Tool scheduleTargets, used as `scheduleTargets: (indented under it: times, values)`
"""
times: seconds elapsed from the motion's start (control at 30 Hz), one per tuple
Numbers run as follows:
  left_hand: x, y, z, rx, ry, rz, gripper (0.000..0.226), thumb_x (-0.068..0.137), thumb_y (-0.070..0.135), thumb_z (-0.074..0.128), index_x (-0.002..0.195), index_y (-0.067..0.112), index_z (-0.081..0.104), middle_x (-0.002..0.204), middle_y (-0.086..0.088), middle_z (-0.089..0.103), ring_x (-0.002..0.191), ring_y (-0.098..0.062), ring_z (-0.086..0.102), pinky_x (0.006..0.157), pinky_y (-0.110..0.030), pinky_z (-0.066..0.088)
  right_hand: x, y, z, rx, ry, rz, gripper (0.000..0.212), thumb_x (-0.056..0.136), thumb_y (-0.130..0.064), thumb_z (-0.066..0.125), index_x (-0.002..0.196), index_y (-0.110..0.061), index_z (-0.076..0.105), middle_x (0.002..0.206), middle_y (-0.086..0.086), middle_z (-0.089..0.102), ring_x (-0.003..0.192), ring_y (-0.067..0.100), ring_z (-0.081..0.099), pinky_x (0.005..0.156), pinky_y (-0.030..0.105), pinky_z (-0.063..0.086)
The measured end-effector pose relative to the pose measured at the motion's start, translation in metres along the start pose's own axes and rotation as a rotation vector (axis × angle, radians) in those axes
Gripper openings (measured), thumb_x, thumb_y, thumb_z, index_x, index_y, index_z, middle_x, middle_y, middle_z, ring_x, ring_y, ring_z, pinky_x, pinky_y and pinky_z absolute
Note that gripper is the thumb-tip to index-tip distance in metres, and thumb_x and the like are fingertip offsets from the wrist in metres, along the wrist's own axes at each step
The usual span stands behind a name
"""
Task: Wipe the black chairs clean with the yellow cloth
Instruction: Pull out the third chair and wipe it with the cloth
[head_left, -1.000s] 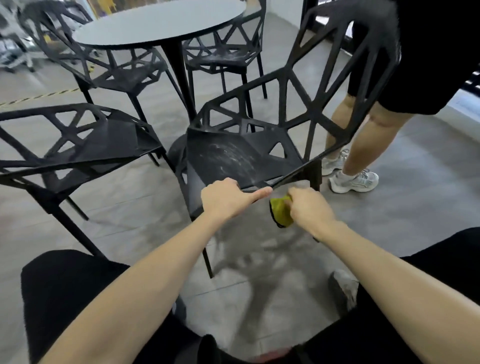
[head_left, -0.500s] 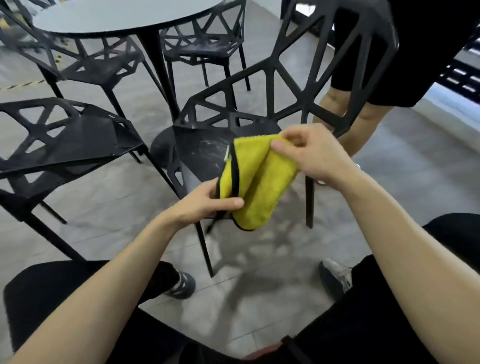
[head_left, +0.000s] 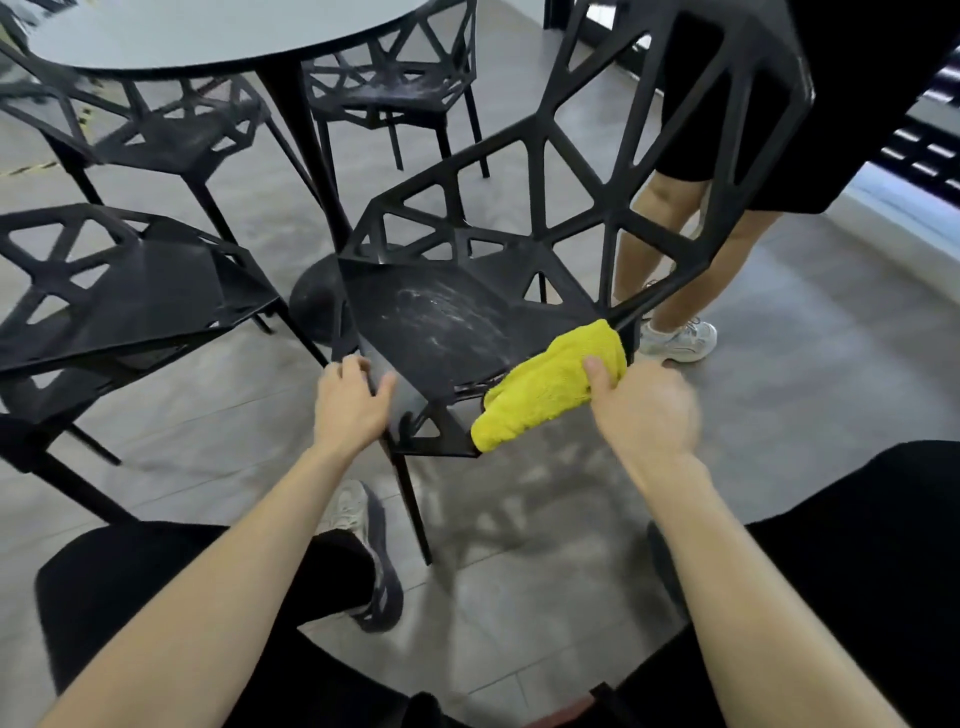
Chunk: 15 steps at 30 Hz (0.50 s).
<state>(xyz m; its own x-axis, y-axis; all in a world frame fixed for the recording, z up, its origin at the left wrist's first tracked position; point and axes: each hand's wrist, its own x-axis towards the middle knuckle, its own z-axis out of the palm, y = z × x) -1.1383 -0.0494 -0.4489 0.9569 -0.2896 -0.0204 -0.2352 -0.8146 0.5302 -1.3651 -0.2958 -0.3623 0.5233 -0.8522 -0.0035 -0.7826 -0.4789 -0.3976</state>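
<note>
Bracing the dusty black chair (head_left: 457, 322) with my left hand (head_left: 350, 410) gripping its seat edge, my right hand (head_left: 644, 410) clutches the yellow cloth (head_left: 550, 384), ready to sweep inward.

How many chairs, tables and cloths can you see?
Chairs: 4, near, left, back left, back
Tables: 1
Cloths: 1, yellow
Total: 6

Left hand (head_left: 353, 405) curled over an edge, right hand (head_left: 644, 410) gripping, thumb up, slightly blurred, both forearms outstretched
</note>
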Motion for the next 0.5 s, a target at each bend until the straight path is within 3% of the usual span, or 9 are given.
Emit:
scheduleTargets:
  times: [0.07,0.13,0.2,0.23,0.27,0.33,0.4,0.5]
  values:
    - [0.012,-0.018,0.005,-0.103,-0.038,-0.200,0.057,0.106,0.047,0.056,0.142,0.004,0.050,0.144,-0.025,0.048,0.136,-0.044,0.049,0.116,-0.051,0.042,-0.014,-0.016,0.013,0.091,-0.162,0.019,0.089,0.099,-0.079,0.036,0.106,0.003,0.069,0.099,0.026,0.074,0.097,0.044,0.072,0.083,0.044,0.056]
    - [0.028,-0.032,0.011,-0.250,-0.136,-0.394,0.068,0.107,0.051,0.051,0.147,-0.004,0.044,0.152,-0.031,0.047,0.140,-0.047,0.050,0.117,-0.051,0.043,-0.024,-0.035,0.031,0.327,-0.296,0.128,0.100,0.088,-0.091,0.037,0.111,0.004,0.058,0.080,0.018,0.074,0.068,0.037,0.076,0.070,0.044,0.063]
    - [0.038,-0.037,0.021,-0.536,-0.217,-0.550,0.070,0.104,0.060,0.051,0.134,-0.003,0.056,0.139,-0.027,0.065,0.121,-0.045,0.067,0.099,-0.054,0.059,-0.029,-0.048,0.053,0.482,-0.367,0.241,0.107,0.089,-0.086,0.048,0.142,0.005,0.030,0.078,0.015,0.074,0.048,0.032,0.072,0.056,0.043,0.063]
    - [0.040,-0.037,0.024,-0.674,-0.231,-0.599,0.060,0.107,0.056,0.052,0.125,0.000,0.062,0.126,-0.022,0.072,0.109,-0.041,0.072,0.085,-0.051,0.064,-0.030,-0.052,0.063,0.481,-0.344,0.241,0.111,0.093,-0.081,0.047,0.153,0.006,0.012,0.082,0.017,0.074,0.049,0.031,0.073,0.056,0.044,0.063]
    - [0.040,-0.037,0.029,-0.769,-0.238,-0.611,0.049,0.111,0.049,0.051,0.118,0.002,0.065,0.117,-0.018,0.075,0.102,-0.036,0.074,0.075,-0.046,0.064,-0.027,-0.054,0.073,0.451,-0.307,0.225,0.113,0.094,-0.075,0.041,0.156,0.009,-0.003,0.087,0.019,0.075,0.056,0.034,0.075,0.062,0.047,0.064]
    - [0.031,-0.033,0.035,-0.850,-0.271,-0.608,0.041,0.114,0.043,0.052,0.116,0.005,0.067,0.112,-0.014,0.077,0.101,-0.032,0.075,0.075,-0.043,0.064,-0.018,-0.051,0.083,0.400,-0.230,0.197,0.113,0.087,-0.065,0.030,0.154,0.016,-0.010,0.099,0.025,0.075,0.079,0.042,0.076,0.076,0.051,0.064]
    - [0.019,-0.027,0.042,-0.928,-0.330,-0.598,0.041,0.113,0.043,0.053,0.120,0.005,0.068,0.114,-0.014,0.078,0.102,-0.032,0.075,0.084,-0.045,0.065,-0.001,-0.043,0.076,0.361,-0.185,0.186,0.106,0.090,-0.059,0.036,0.152,0.020,0.002,0.116,0.032,0.071,0.101,0.048,0.073,0.088,0.052,0.060]
    - [0.000,-0.005,0.059,-1.005,-0.413,-0.631,0.040,0.112,0.041,0.057,0.119,0.004,0.069,0.112,-0.014,0.077,0.095,-0.031,0.074,0.095,-0.052,0.064,0.032,-0.022,0.046,0.291,-0.129,0.207,0.080,0.102,-0.029,0.054,0.152,0.019,0.013,0.139,0.036,0.058,0.127,0.050,0.059,0.100,0.049,0.049]
